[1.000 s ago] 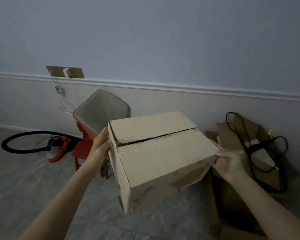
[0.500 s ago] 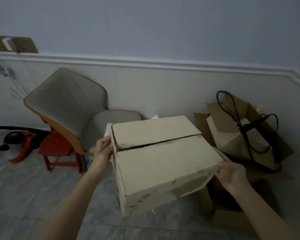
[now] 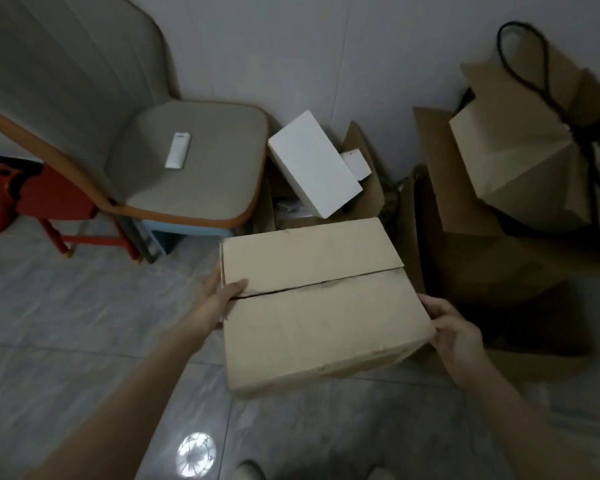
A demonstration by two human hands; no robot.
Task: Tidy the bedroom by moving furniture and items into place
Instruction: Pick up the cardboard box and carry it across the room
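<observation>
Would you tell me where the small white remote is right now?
In the head view, upper left, the white remote lies on the grey chair's seat, left of the white box.

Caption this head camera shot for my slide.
Both hands, left hand and right hand, hold a closed cardboard box above the tiled floor.

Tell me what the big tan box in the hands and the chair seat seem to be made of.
Big tan box: plain matte corrugated cardboard, judging by folded flaps and scuffed edges. Grey chair seat: probably woven fabric padding, matte, with orange piping.
</observation>
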